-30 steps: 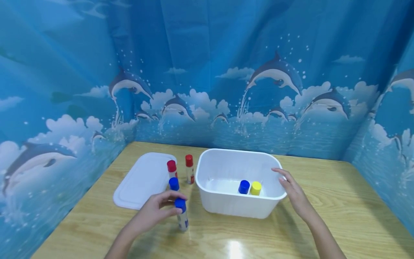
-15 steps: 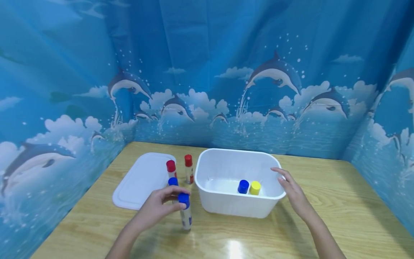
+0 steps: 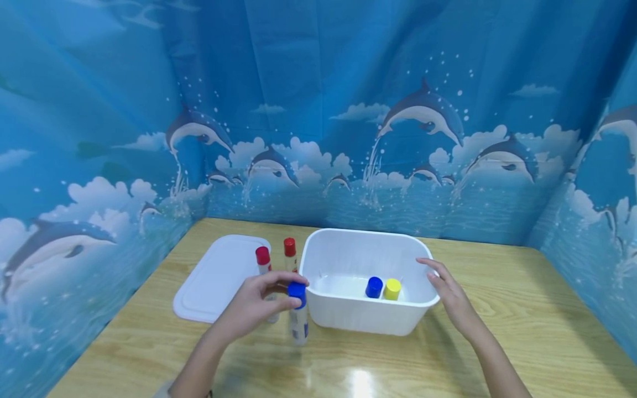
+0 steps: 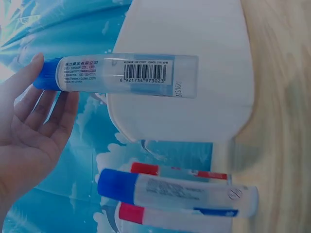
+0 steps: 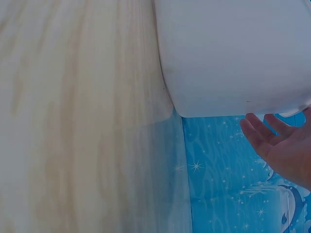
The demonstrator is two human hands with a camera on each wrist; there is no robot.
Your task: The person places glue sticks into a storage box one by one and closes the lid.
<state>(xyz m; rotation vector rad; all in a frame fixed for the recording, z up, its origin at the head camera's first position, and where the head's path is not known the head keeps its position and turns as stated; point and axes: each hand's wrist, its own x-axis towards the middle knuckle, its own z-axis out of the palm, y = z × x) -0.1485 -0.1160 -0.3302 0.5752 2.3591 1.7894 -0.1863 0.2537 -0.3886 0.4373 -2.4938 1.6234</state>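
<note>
Thumb and fingers of my left hand (image 3: 251, 307) pinch the blue cap of a clear glue bottle (image 3: 299, 321), held upright beside the bin's front left corner. In the left wrist view this glue bottle (image 4: 146, 75) shows a barcode label and overlaps the white bin wall (image 4: 189, 119). My right hand (image 3: 455, 304) rests its fingers at the right rim of the white plastic bin (image 3: 368, 318). Over the bin's front wall a blue cap (image 3: 374, 287) and a yellow cap (image 3: 392, 289) show inside; whatever is below them is hidden.
Another blue-capped glue bottle (image 4: 180, 191) stands mostly behind my left hand. Two red-capped bottles, a nearer one (image 3: 263, 258) and a farther one (image 3: 290, 251), stand left of the bin. A white lid (image 3: 219, 276) lies on the wooden table (image 3: 522, 287). A dolphin-print curtain (image 3: 318, 110) hangs behind.
My left hand has carried the blue-capped glue bottle to the right and slightly up, towards the bin, and now covers the other blue-capped bottle. My right hand has stayed at the rim.
</note>
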